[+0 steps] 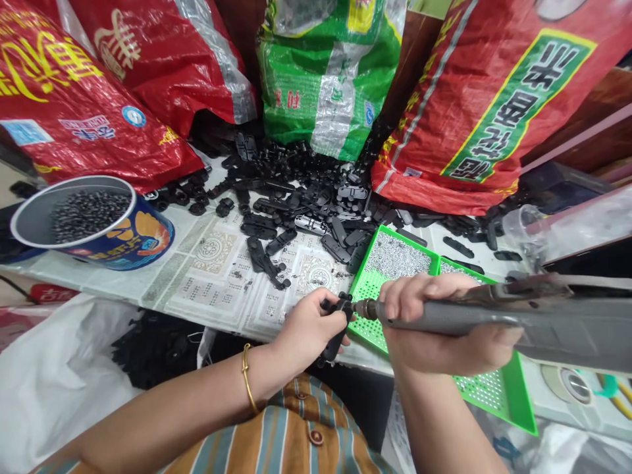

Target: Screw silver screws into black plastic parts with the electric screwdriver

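My left hand (pixel 311 324) is closed around a small black plastic part (pixel 338 334), held just past the table's front edge. In my right hand (pixel 444 322) is a grey electric screwdriver (pixel 513 326), gripped along its body and lying nearly level. Its tip (pixel 364 309) points left and meets the upper end of the black part; whether a screw sits there is too small to tell. Under the right hand lies a green perforated tray (pixel 372 329) with small silver screws (pixel 397 255) in its compartments.
Loose black plastic parts (pixel 306 197) are heaped across the table (pixel 222 296). Behind them stand a green sack (pixel 330 79), a red sack (pixel 494 99) and more red sacks (pixel 99 105). At left is a tub (pixel 143 240) of small dark pieces. A tape roll (pixel 567 383) lies at right.
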### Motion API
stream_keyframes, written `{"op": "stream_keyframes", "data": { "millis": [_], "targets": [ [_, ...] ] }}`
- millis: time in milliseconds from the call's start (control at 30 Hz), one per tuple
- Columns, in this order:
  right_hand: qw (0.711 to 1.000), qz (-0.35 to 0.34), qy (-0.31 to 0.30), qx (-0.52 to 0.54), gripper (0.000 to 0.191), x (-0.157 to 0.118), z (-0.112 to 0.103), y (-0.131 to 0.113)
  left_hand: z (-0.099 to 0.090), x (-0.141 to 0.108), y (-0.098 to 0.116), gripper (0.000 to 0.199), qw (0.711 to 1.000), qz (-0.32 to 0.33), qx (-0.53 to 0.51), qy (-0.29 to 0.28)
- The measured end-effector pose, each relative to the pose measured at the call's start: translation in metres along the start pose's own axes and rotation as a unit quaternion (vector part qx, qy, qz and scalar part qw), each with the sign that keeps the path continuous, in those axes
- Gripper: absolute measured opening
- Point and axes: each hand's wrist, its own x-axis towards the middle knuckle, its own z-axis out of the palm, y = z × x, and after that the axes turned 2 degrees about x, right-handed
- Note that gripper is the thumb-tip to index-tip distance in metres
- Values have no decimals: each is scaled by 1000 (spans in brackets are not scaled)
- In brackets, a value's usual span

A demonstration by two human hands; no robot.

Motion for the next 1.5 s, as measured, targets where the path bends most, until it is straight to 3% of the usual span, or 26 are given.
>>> {"op": "stream_keyframes", "data": {
  "millis": [300,533,733,800,867,933,1000,1167,1333,1500],
  "targets": [
    [998,-3,-62,12,33,-7,4,0,0,1,5,13,1000,13,7,-7],
    [998,-7,-69,7,31,-9,4,0,-2,6,5,14,1000,0,17,-26],
    [995,-73,36,-56,32,-3,4,-17,-17,21,13,19,995,62,73,-19],
    [989,-26,87,-116,23,-3,0,-16,-17,19,22,26,998,45,15,-34],
    [964,59,103,-238,15,-4,-5,-11,-15,14,32,31,995,50,-62,-65],
    [923,114,79,-360,16,-4,-8,-6,-11,9,42,34,985,73,-115,-104],
    [897,135,52,-417,21,-3,-7,-3,-7,4,49,39,977,94,-134,-136],
    [912,122,108,-376,23,0,-8,-3,-7,-5,50,46,981,122,-92,-115],
    [921,62,200,-330,24,-2,-17,-1,-9,-16,38,25,989,40,11,-139],
    [923,69,220,-308,32,-7,-18,2,2,-20,33,19,990,54,30,-130]
  ]
}}
